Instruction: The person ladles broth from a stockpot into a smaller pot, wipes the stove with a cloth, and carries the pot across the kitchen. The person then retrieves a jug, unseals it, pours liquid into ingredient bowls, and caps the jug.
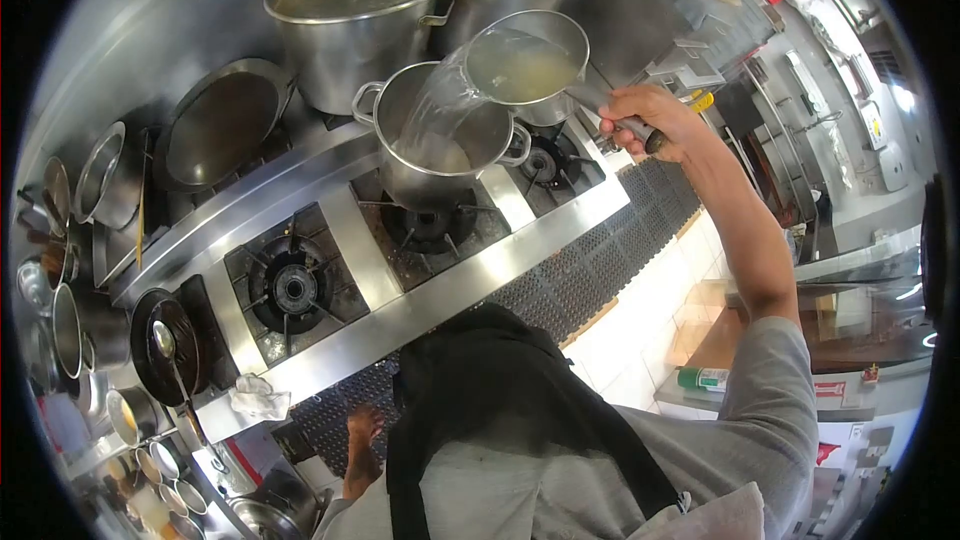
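My right hand grips the long handle of a metal saucepan, fingers wrapped round it. The saucepan is tilted to the left, and a clear stream of liquid runs over its rim. Cloudy, slightly yellowish liquid shows inside. Below it, a two-handled steel pot on a front burner catches the stream, with a little liquid at its bottom. My left hand hangs low by my side, left of the black apron. It holds nothing that I can see, and its fingers look loosely apart.
Two large stockpots full of liquid stand behind. A wok sits at the back left. Beside a bare front burner are a dark pan with a spoon and a white cloth. Black rubber matting covers the floor.
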{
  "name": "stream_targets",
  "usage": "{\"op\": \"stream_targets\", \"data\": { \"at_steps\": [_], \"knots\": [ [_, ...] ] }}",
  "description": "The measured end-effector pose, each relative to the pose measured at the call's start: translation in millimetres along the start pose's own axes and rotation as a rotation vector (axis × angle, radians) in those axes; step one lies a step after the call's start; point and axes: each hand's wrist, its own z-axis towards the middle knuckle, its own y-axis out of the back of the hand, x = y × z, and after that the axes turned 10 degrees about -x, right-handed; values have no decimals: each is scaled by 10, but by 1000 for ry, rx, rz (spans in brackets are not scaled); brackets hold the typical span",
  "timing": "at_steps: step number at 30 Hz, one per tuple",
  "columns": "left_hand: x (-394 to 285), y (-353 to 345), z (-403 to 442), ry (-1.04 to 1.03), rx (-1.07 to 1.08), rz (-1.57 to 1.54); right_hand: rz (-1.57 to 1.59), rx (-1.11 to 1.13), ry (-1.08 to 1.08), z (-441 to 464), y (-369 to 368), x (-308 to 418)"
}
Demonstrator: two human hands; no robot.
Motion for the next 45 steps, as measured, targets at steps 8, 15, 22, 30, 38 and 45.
{"op": "stream_targets", "data": {
  "at_steps": [8,15,22,30,38,45],
  "knots": [
    [18,6,-145,67,-28,-54,-104,-14,19,195,-69,48],
    [-103,27,-229,19,-2,-31,-222,25,45,368,-222,72],
    [-2774,-219,-518,-367,51,73,-334,25,109,517,-379,51],
    [-6354,-823,430,-899,-711,-239,-537,-41,240,559,-666,-115],
    [-6704,-919,728,-641,-475,-781,-1015,-202,654,547,-902,-1024],
    [-6539,-973,842,-735,-459,-1014,-738,-365,918,720,-902,-1092]
  ]
}}
